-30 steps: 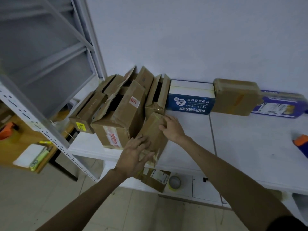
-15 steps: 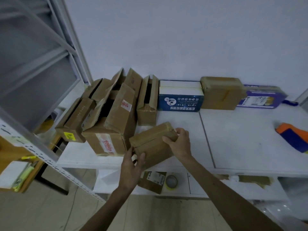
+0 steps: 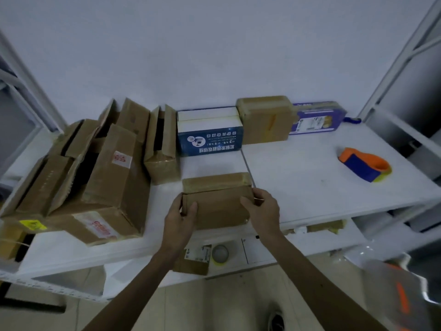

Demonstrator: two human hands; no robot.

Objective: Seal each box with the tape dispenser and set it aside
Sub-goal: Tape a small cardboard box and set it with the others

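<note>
Closest to me, in the lower middle of the frame, a lower shelf point(image 3: 257, 252) carries a roll of tape point(image 3: 220, 253) and a labelled carton point(image 3: 194, 259); both sit under the table edge and out of my way. Just above them my left hand point(image 3: 179, 218) and right hand point(image 3: 262, 211) clasp the small brown box point(image 3: 217, 206) at dead centre, at the front edge of the white table point(image 3: 310, 182). Each hand has a thumb on the near face and fingers wrapped round a short end, though I cannot tell whether the box rests on the table or is lifted a touch. I judge it light and fairly stiff at its corners. The broad cardboard faces would likely give under a squeeze, and the glossy taped strip along the top looks slippery, so the short ends are the place to hold it. The tape dispenser point(image 3: 362, 164) — orange and blue — lies at the right of the frame, well apart, with bare table between, so reaching for it looks unobstructed. To the left a pile of open cartons point(image 3: 102, 177) crowds near, its flaps standing up, and a narrow open box point(image 3: 162, 151) stands just beyond my box. Along the wall at the back sit a blue-and-white box point(image 3: 210, 134), a taped brown parcel point(image 3: 265, 120) and a purple package point(image 3: 317, 118) — the sealed ones, I would guess.
</note>
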